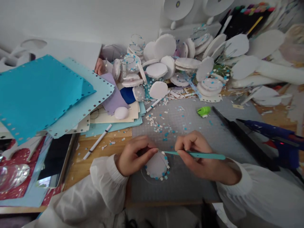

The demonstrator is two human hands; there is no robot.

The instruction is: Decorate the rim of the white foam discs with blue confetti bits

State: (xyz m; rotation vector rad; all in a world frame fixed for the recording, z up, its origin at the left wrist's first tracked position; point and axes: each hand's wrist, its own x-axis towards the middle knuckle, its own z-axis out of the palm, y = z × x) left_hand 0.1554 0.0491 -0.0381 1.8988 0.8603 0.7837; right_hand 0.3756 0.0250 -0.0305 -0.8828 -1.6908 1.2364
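Observation:
My right hand [196, 155] is closed around teal tweezers [206, 155], held nearly level with the tips pointing left. Those tips meet the top edge of a wire ring trimmed with small blue and white paper flowers [167, 166]. At the ring's upper left, my left hand [137, 155] pinches it between thumb and fingers. Inside and under the ring shows a white round disc [156, 165]; whether the two are joined I cannot tell. A thin loop of wire curves out at the lower left. The exact pinch point is hidden by my left fingers.
Beneath my hands lies a grey cutting mat [175, 190]. Loose paper flowers [156, 122] are scattered beyond them. White discs [156, 70] pile up at the back. Punched blue paper [42, 95] and a phone [55, 161] lie left; a blue glue gun [282, 139] stands right.

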